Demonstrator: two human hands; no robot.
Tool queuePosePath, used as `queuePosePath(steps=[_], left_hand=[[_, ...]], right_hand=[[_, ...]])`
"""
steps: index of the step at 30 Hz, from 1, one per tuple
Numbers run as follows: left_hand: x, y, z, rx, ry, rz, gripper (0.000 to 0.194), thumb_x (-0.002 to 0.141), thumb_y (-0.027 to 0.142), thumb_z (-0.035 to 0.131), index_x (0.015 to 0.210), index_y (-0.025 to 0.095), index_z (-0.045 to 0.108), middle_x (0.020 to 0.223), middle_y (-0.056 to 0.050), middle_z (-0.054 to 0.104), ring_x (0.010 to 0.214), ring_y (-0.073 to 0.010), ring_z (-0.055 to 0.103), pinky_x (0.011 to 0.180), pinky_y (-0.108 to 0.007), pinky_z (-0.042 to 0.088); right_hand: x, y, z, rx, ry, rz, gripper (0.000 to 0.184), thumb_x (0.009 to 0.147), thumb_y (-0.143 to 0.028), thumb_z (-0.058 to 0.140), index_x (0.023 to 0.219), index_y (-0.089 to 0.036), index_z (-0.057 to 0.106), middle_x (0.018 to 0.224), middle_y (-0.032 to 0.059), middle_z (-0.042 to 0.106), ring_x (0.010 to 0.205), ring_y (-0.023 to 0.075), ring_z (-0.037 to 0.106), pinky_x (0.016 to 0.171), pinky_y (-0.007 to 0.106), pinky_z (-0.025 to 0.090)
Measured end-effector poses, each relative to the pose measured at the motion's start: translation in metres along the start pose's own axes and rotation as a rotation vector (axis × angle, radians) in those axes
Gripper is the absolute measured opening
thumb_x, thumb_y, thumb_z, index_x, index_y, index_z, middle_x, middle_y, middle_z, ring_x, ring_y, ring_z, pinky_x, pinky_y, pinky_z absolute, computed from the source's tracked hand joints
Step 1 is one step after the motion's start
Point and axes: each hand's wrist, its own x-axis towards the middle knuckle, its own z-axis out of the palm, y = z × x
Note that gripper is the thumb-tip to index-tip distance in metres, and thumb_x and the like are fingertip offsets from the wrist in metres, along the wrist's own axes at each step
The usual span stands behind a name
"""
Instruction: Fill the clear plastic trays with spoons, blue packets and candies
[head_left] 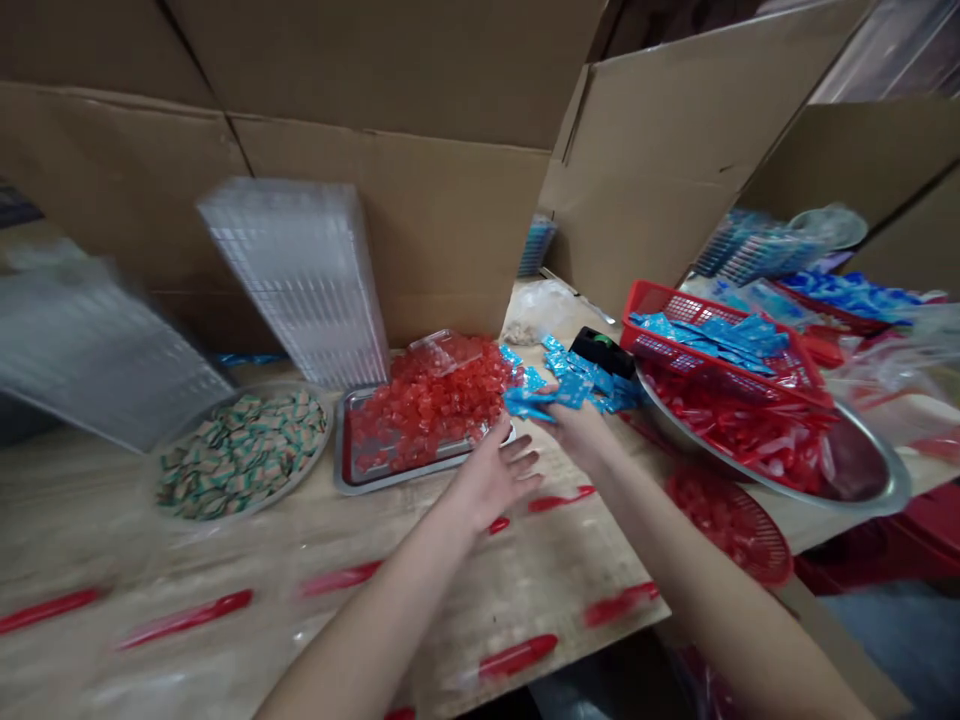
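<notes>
At R hand (579, 432); shiny blue sachets (574, 385)

This looks like a small packing workroom. Cardboard sheets (390, 120) wall off a wooden bench (187, 560). Left of the left hand's fingers (521, 465) stand stacks of clear plastic trays (304, 285). Just ahead of those fingers, a metal tray (339, 440) is heaped with red pieces (427, 410). Right of the right hand's fingers (562, 420), a red basket (645, 300) holds blue packets (712, 335).
</notes>
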Motion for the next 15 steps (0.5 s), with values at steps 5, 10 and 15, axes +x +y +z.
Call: queuePosePath(steps=[5,10,15], left_hand=[[0.007,0.001,-0.001,-0.219,0.142,0.125,0.018,0.078,0.032,0.061,0.072,0.015,0.058,0.07,-0.001,0.061,0.064,-0.0116,0.06,0.071,-0.026,0.051],[-0.012,0.004,-0.03,-0.198,0.243,0.235,0.007,0.08,0.013,0.054,0.081,0.015,0.06,0.075,0.0,0.066,0.062,-0.0084,0.061,0.066,-0.02,0.051],[-0.028,-0.021,-0.031,-0.102,0.136,0.262,0.02,0.077,0.015,0.061,0.096,0.02,0.063,0.088,0.002,0.069,0.072,-0.0098,0.064,0.066,-0.021,0.053]], right_hand=[[-0.069,-0.027,0.045,-0.319,-0.15,-0.311,0.031,0.069,-0.013,0.051,0.095,-0.026,0.063,0.113,0.0048,0.062,0.11,0.0277,0.051,0.097,0.05,0.038],[-0.089,-0.029,0.055,-0.504,-0.229,-0.34,0.052,0.075,-0.011,0.045,0.125,-0.023,0.049,0.131,0.0065,0.052,0.126,0.0274,0.037,0.103,0.048,0.033],[-0.089,-0.025,0.062,-0.626,-0.201,-0.228,0.067,0.075,-0.014,0.046,0.14,-0.017,0.031,0.132,0.0154,0.048,0.121,0.0312,0.042,0.099,0.05,0.036]])
